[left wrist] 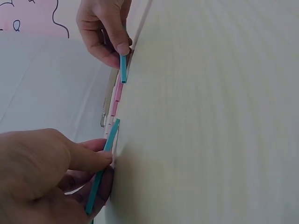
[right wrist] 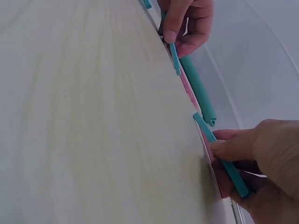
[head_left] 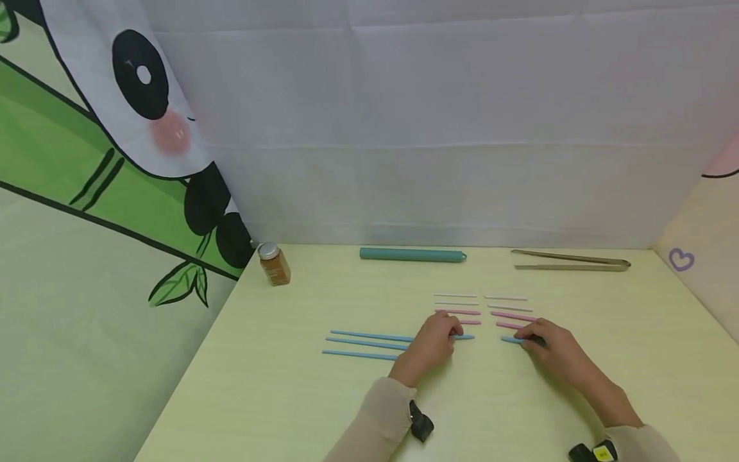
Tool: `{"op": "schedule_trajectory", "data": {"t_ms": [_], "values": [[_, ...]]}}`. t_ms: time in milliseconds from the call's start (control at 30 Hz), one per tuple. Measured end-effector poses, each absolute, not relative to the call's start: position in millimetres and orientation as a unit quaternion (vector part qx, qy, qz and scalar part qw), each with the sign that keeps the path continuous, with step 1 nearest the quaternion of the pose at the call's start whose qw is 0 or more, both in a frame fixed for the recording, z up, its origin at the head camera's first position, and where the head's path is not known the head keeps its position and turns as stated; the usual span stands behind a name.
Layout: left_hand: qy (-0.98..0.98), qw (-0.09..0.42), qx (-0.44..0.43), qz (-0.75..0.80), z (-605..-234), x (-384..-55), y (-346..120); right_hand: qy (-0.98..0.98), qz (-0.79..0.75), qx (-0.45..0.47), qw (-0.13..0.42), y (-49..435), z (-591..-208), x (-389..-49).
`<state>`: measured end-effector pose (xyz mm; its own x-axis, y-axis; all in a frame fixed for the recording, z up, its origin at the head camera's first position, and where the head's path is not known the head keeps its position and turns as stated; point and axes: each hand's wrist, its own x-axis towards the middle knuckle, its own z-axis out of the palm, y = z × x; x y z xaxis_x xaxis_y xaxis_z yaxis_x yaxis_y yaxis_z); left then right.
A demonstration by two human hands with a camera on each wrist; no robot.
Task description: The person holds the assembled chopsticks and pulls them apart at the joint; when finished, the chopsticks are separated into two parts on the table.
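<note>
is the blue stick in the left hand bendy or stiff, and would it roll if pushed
The blue stick is probably stiff: it runs straight though the left hand pinches it only partway along. It is likely light, being so slim. Its sides look flat, so it may slide rather than roll.

2 pinched blue sticks (head_left: 464, 337) lie roughly end to end, apart.
</note>
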<state>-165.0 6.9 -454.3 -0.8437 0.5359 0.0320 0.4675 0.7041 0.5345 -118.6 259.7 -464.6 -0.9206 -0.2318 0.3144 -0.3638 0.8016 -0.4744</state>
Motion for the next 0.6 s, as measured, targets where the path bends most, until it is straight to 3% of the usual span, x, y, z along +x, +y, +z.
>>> {"op": "schedule_trajectory", "data": {"t_ms": [333, 600], "values": [[0.923, 0.024, 0.278, 0.264, -460.1, -164.1, 14.1, -0.935, 0.258, 0.181, 0.161, 261.4, -466.2, -119.8], [0.923, 0.007, 0.285, 0.258, -463.1, -167.6, 18.0, -0.938, 0.255, 0.172, 0.161, 262.0, -470.1, -123.1]]}}
